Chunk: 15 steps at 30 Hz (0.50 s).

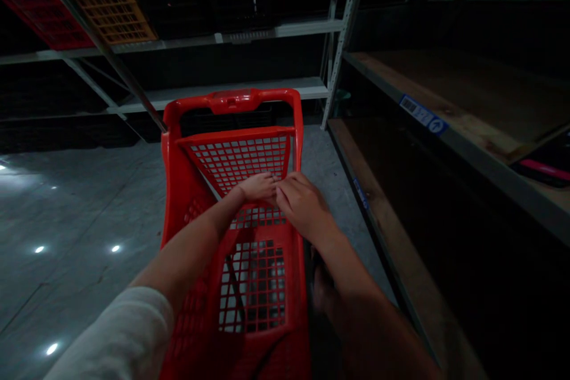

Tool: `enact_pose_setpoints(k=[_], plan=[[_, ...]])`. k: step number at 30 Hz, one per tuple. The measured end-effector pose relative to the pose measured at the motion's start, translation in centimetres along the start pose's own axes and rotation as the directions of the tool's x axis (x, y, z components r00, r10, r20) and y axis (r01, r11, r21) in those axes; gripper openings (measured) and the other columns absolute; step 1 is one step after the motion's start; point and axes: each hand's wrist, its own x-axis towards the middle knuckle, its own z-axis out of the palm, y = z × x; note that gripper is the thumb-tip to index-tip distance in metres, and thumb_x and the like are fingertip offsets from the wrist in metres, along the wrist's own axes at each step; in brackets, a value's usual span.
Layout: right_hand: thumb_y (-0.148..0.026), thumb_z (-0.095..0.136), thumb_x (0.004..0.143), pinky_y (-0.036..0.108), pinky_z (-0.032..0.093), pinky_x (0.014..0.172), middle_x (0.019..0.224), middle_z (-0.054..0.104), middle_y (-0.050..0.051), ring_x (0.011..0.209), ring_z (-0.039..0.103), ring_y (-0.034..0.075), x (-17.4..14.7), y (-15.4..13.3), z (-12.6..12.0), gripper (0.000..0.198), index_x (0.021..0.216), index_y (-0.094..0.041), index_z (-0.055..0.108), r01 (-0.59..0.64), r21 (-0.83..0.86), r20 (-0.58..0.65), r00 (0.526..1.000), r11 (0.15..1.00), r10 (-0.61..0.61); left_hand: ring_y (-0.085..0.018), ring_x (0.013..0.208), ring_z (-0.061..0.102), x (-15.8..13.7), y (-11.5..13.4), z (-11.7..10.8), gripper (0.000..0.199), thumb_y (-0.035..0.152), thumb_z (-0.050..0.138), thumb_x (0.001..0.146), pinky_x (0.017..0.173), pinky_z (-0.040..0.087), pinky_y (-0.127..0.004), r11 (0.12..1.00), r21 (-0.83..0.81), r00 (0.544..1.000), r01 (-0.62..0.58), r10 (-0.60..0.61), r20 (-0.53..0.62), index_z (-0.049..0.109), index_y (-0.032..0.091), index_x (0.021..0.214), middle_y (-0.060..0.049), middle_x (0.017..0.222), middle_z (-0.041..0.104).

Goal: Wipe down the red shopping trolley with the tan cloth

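Observation:
A red plastic shopping cart with grid walls stands right in front of me, its handle at the far end. My right hand is closed over the cart's right rim, fingers curled inward. Reaching across the basket, my left hand meets the right one at the same rim. Its fingers are bent and close together, and the fingertips are partly hidden beside the right hand. Below both hands, the grid of the basket shows grey floor through it.
Wooden shelves with a blue-white label run along the right. Behind the cart, a metal rack bears a yellow crate and a red crate. A slanted pole rises at the cart's left. Grey floor reflects lights.

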Motion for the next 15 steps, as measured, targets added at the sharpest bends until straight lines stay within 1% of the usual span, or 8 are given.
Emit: enact_pose_setpoints(k=[2,4,6,8,10,11,13,15], plan=[[-0.017,0.045,0.098,0.038,0.052,0.085,0.082,0.066,0.009,0.092,0.058,0.024,0.0,-0.1,0.0,0.026,0.081,-0.021,0.064,-0.019,0.031,-0.01,1.0,0.999,0.019,-0.024,0.107,0.061,2.4,-1.8,-2.8,0.022,0.022,0.051,0.096,0.095,0.043,-0.037,0.999,0.031,0.999,-0.033,0.034,-0.042,0.069,0.024,0.109,-0.011,0.107,0.069],[-0.016,0.046,0.097,0.038,0.052,0.083,0.083,0.065,0.009,0.089,0.059,0.023,0.1,-0.1,-0.1,0.023,0.083,-0.02,0.064,-0.055,0.049,-0.024,0.998,0.997,0.057,-0.027,0.113,0.058,4.4,-2.9,-4.8,0.033,0.026,0.038,0.102,0.098,0.042,-0.041,0.988,0.126,0.966,0.094,-0.059,-0.253,0.064,0.021,0.121,-0.015,0.115,0.066],[-0.016,0.047,0.095,0.038,0.053,0.085,0.09,0.066,0.01,0.091,0.06,0.023,0.1,-0.1,-0.2,0.018,0.091,-0.02,0.065,-0.082,0.042,-0.03,0.996,0.996,0.083,-0.029,0.116,0.056,5.0,-2.9,-4.8,0.038,0.029,0.032,0.105,0.099,0.041,-0.044,0.964,0.166,0.912,0.21,-0.131,-0.388,0.061,0.019,0.126,-0.016,0.119,0.063],[-0.015,0.047,0.095,0.038,0.053,0.09,0.096,0.068,0.011,0.097,0.061,0.024,0.0,-0.1,-0.3,0.018,0.098,-0.019,0.065,-0.089,0.022,-0.026,0.996,0.996,0.09,-0.03,0.116,0.056,4.0,-2.1,-2.5,0.038,0.028,0.032,0.105,0.096,0.043,-0.044,0.962,0.179,0.935,0.206,-0.14,-0.325,0.06,0.017,0.129,-0.017,0.12,0.063],[-0.015,0.046,0.095,0.04,0.053,0.095,0.101,0.069,0.013,0.104,0.061,0.025,0.0,0.0,-0.5,0.02,0.1,-0.018,0.064,-0.089,0.008,-0.009,0.996,0.996,0.089,-0.031,0.117,0.056,1.5,-0.8,1.3,0.038,0.024,0.035,0.103,0.093,0.044,-0.044,0.976,0.189,0.988,0.108,-0.083,-0.134,0.059,0.013,0.131,-0.019,0.122,0.063],[-0.015,0.045,0.095,0.04,0.053,0.096,0.102,0.069,0.013,0.106,0.061,0.025,0.0,0.0,-0.5,0.02,0.101,-0.018,0.064,-0.089,0.007,0.001,0.996,0.996,0.089,-0.03,0.117,0.057,0.0,-0.1,3.3,0.035,0.022,0.039,0.102,0.092,0.044,-0.043,0.982,0.18,0.996,0.055,-0.042,-0.074,0.062,0.014,0.128,-0.018,0.122,0.064],[-0.015,0.045,0.095,0.04,0.053,0.096,0.102,0.069,0.013,0.106,0.061,0.025,0.0,0.1,-0.6,0.02,0.1,-0.019,0.064,-0.093,0.011,0.018,0.995,0.996,0.093,-0.027,0.114,0.059,-2.7,0.9,6.6,0.024,0.022,0.052,0.097,0.089,0.045,-0.038,0.987,0.154,0.999,-0.039,0.037,0.014,0.07,0.018,0.112,-0.013,0.115,0.069],[-0.014,0.046,0.095,0.039,0.053,0.095,0.101,0.069,0.012,0.105,0.061,0.024,0.0,0.0,-0.7,0.02,0.1,-0.019,0.064,-0.101,0.009,0.035,0.994,0.995,0.101,-0.023,0.108,0.062,-4.1,1.0,8.0,0.015,0.02,0.061,0.091,0.088,0.045,-0.033,0.983,0.131,0.99,-0.128,0.118,0.081,0.073,0.021,0.1,-0.009,0.107,0.072]])
